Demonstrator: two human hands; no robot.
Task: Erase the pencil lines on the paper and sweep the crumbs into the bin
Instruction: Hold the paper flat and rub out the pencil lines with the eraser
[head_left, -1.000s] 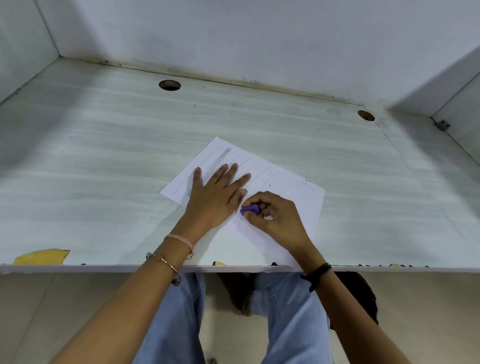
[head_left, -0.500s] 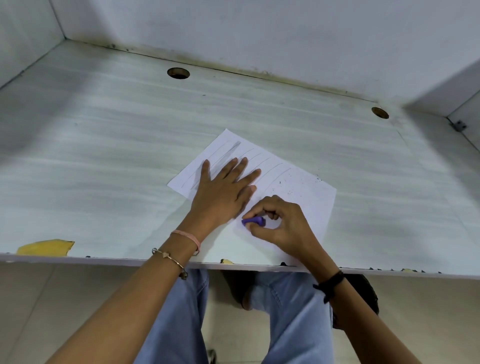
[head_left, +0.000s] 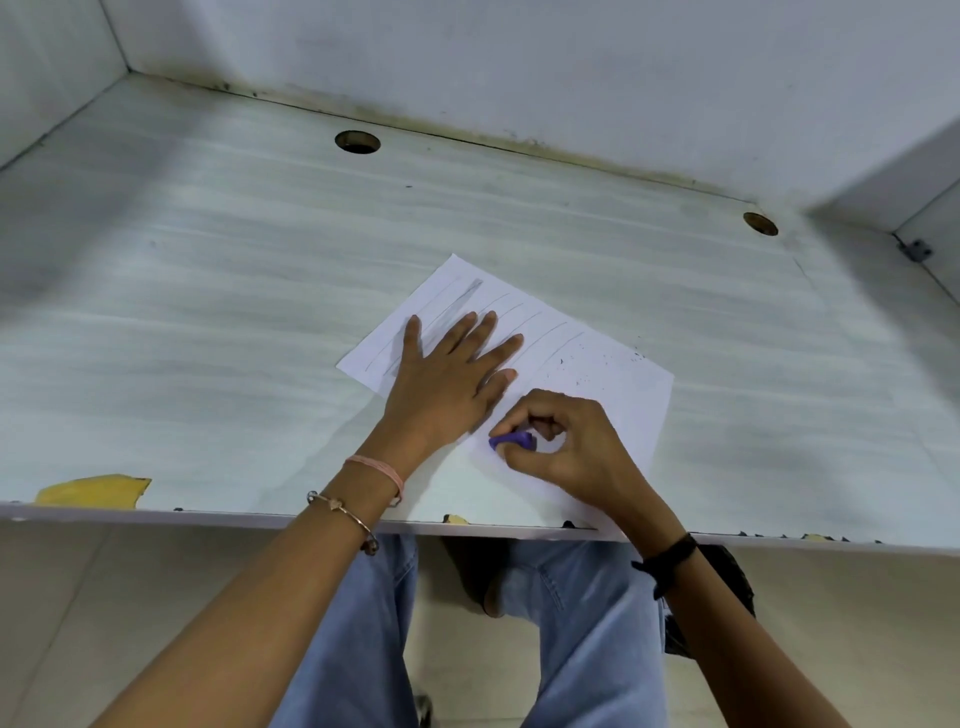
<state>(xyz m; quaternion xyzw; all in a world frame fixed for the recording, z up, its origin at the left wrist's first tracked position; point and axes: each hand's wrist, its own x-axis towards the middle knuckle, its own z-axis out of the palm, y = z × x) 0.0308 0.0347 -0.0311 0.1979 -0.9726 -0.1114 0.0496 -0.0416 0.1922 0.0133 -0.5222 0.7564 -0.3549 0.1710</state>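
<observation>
1. Nearest, centre frame, the right hand (head_left: 571, 447) had thumb and curled fingers pinching the purple eraser (head_left: 511, 441) against the paper (head_left: 623, 400).
2. Just beyond, the left hand (head_left: 447, 379) lay flat on it, fingers spread.
3. Further up I saw pencil lines (head_left: 524, 317) and dark crumbs (head_left: 597, 358).

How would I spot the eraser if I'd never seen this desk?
On the pale desk lies one white sheet of paper. At its near end the right hand pinches the eraser against the sheet, beside the flat left hand. It is a small stub, the only purple thing there.
</observation>
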